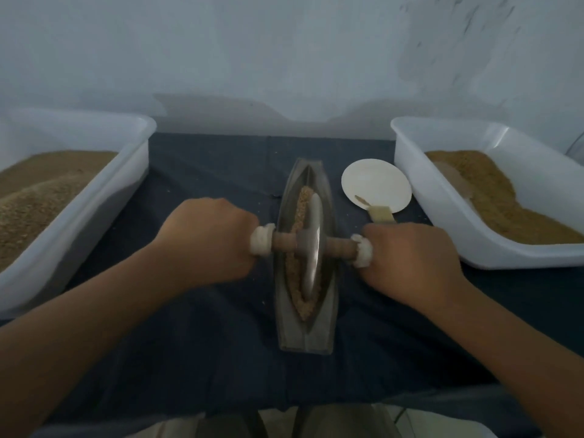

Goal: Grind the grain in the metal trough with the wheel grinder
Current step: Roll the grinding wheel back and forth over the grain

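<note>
Here both hands, left and right, are fisted around the wheel grinder's handle ends. The wheel stands upright in the trough, on the grain.

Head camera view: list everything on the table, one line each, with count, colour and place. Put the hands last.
Trough: one, grey metal, boat-shaped, centre of the table, lengthwise away from the person.
Grain: one line, tan, along the trough's groove.
Wheel grinder: one, grey disc on a brown wooden axle, standing in the trough.
Plate: one, white, just right of the trough.
Brush: one, pale, at the plate's near edge, partly hidden.
Bins: two, white plastic, both holding tan meal; one at left, one at right.
Cloth: one, dark blue, covering the table.
Left hand: grip closed on the axle's left end.
Right hand: grip closed on the axle's right end.
</note>
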`<state>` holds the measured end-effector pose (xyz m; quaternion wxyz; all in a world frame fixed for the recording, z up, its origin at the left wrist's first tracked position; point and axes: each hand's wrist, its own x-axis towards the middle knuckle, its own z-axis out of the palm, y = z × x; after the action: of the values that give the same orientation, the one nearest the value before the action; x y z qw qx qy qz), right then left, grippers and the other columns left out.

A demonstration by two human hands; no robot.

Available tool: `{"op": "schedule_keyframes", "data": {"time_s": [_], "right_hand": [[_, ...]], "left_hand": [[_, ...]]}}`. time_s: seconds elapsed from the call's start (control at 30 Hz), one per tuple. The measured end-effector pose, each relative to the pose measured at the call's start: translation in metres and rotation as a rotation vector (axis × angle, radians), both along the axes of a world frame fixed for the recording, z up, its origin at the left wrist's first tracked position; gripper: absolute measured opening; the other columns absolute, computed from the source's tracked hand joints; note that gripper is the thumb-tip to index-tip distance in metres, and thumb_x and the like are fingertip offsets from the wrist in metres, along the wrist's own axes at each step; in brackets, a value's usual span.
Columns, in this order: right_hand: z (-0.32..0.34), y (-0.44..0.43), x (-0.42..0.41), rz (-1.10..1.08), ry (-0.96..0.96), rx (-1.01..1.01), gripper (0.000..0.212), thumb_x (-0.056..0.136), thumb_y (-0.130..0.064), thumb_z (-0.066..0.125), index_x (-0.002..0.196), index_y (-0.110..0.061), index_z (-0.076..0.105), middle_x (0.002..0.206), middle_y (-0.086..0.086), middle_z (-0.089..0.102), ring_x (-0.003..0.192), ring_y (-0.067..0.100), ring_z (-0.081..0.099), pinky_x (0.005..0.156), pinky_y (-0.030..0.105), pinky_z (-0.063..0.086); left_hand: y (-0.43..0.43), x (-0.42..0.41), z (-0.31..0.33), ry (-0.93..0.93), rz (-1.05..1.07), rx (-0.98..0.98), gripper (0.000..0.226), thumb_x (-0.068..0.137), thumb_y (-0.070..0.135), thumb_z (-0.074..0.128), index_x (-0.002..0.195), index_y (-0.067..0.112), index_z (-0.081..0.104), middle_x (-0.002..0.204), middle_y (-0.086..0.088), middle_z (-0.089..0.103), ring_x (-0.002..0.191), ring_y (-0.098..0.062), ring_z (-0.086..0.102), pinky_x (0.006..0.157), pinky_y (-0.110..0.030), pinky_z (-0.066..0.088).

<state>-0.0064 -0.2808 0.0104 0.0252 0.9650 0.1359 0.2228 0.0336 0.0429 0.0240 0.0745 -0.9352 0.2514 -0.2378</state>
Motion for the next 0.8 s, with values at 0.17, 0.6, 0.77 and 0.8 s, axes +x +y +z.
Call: {"op": "schedule_keyframes", "data": {"time_s": [0.17,0.6,0.77,0.8], "right_hand": [[0.014,0.014,0.079,-0.093,-0.058,-0.04,0.044,0.095,-0.053,0.036,0.069,-0.025,0.057,0.061,-0.006,0.052,0.054,0.017,0.047,0.049,0.025,0.026],[-0.008,-0.003,0.012,-0.095,0.12,0.005,0.046,0.09,-0.069,0.026,0.065,-0.036,0.046,0.058,-0.014,0.044,0.048,0.006,0.042,0.046,0.024,0.023],[0.014,0.008,0.101,-0.098,0.007,-0.021,0.046,0.098,-0.055,0.036,0.075,-0.026,0.063,0.066,-0.005,0.058,0.062,0.02,0.058,0.057,0.033,0.042],[0.02,0.01,0.111,-0.114,0.034,-0.027,0.045,0.099,-0.053,0.038,0.075,-0.025,0.064,0.068,-0.004,0.06,0.066,0.022,0.061,0.061,0.035,0.049]], "left_hand": [[-0.033,0.065,0.011,0.23,0.228,-0.073,0.033,0.081,0.054,0.058,0.063,0.026,0.055,0.063,0.007,0.054,0.053,-0.015,0.048,0.053,-0.028,0.039],[-0.012,0.016,0.002,0.001,0.048,0.061,0.039,0.069,0.051,0.066,0.052,0.03,0.038,0.044,0.013,0.034,0.035,-0.005,0.029,0.045,-0.016,0.019],[-0.042,0.076,0.014,0.205,0.252,-0.088,0.03,0.088,0.047,0.061,0.067,0.026,0.055,0.067,0.006,0.056,0.057,-0.018,0.051,0.057,-0.03,0.041],[-0.045,0.08,0.016,0.209,0.259,-0.111,0.03,0.089,0.046,0.061,0.068,0.026,0.055,0.067,0.005,0.056,0.058,-0.019,0.052,0.058,-0.031,0.042]]}}
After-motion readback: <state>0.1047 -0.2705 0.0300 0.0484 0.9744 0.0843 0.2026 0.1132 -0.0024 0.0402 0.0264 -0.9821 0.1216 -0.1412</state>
